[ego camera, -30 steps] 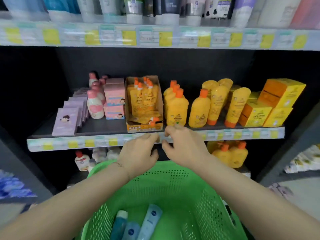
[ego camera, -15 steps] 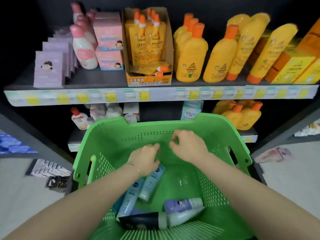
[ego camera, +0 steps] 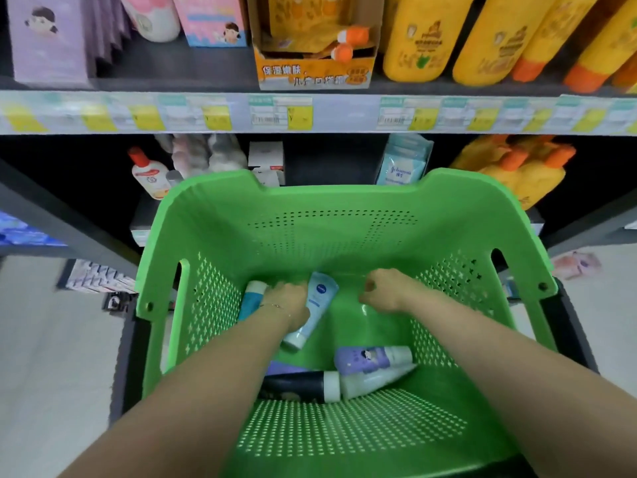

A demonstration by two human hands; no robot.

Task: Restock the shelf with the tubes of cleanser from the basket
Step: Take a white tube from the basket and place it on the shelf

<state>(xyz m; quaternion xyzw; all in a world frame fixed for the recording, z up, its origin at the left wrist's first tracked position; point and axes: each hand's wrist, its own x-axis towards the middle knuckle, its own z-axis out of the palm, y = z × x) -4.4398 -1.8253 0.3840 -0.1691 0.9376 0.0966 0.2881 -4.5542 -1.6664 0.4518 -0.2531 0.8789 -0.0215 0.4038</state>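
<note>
Left hand [ego camera: 287, 303] lies against pale-blue, white-capped cleanser tube [ego camera: 317, 297].

Seen from above, a person's left hand [ego camera: 289, 305] touches a pale blue plastic cleanser tube [ego camera: 319, 301] inside a perforated green plastic basket [ego camera: 331, 236], while the right hand [ego camera: 386, 293] hovers nearby, fingers loosely curled, below a shelf of yellow plastic bottles [ego camera: 417, 39].

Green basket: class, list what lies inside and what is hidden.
Inside the green basket: a pale blue tube, a teal tube, a purple tube, a white tube, a black tube, plus the left hand and right hand. The left forearm hides whatever lies beneath.
</note>
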